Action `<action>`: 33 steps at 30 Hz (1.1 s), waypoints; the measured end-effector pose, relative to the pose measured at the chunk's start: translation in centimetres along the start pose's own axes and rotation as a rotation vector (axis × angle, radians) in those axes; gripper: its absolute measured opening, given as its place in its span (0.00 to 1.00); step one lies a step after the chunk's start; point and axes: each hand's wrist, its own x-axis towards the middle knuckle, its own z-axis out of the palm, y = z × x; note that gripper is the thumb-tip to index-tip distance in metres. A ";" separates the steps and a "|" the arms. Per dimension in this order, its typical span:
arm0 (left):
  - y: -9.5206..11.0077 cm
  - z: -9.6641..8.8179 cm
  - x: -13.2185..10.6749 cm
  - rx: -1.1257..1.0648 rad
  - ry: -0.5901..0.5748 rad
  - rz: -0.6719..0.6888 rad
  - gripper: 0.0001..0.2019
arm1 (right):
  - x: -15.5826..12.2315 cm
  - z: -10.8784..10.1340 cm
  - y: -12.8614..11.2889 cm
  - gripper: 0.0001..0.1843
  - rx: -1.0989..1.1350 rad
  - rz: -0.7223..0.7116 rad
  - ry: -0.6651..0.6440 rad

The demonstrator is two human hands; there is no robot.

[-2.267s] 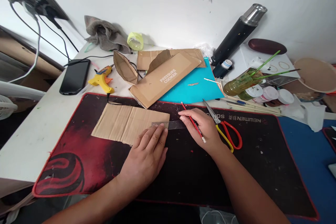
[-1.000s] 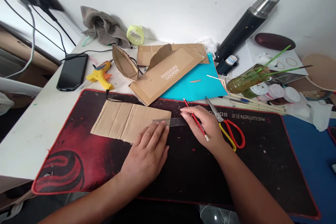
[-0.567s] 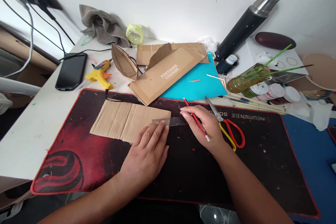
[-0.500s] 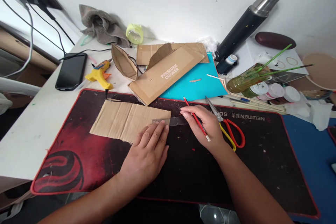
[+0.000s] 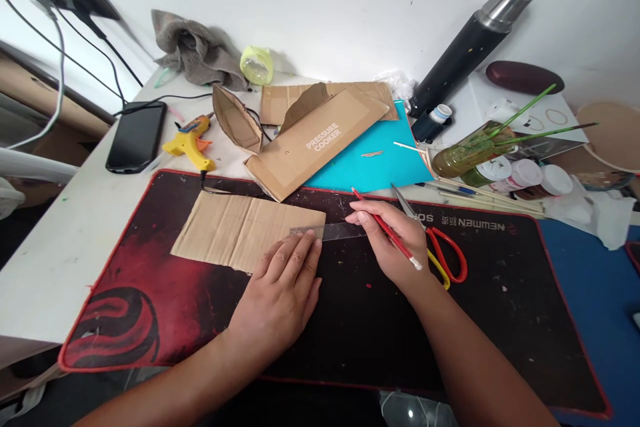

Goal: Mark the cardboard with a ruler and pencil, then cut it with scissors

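A piece of brown corrugated cardboard lies flat on the dark desk mat. Across its right end rests a clear ruler, which sticks out to the right over the mat. My left hand lies flat with fingers stretched out, pressing the ruler against the cardboard. A red pencil is pinched in my right hand, raised right of the cardboard, its point up and left and its white eraser end toward me. Behind that hand are scissors with red and yellow handles, partly hidden.
Behind the mat lie a yellow glue gun, cut cardboard pieces and a blue sheet. A phone is at left. At right are a black flask, a brush jar and paint pots.
My right hand has shifted slightly to the right, and the pencil's eraser end has swung right and a little lower. My left hand, the ruler and the cardboard have stayed in place.
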 end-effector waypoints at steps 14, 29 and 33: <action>0.1 -0.1 0.2 0.007 0.003 -0.003 0.23 | -0.2 -0.3 -0.8 0.15 0.181 0.057 -0.006; 0.1 0.0 0.1 -0.005 0.007 -0.009 0.24 | -0.3 -0.2 -1.0 0.16 0.229 0.089 -0.003; 0.1 0.1 0.1 -0.017 0.008 -0.012 0.24 | -0.3 -0.1 -0.8 0.15 0.230 0.086 -0.006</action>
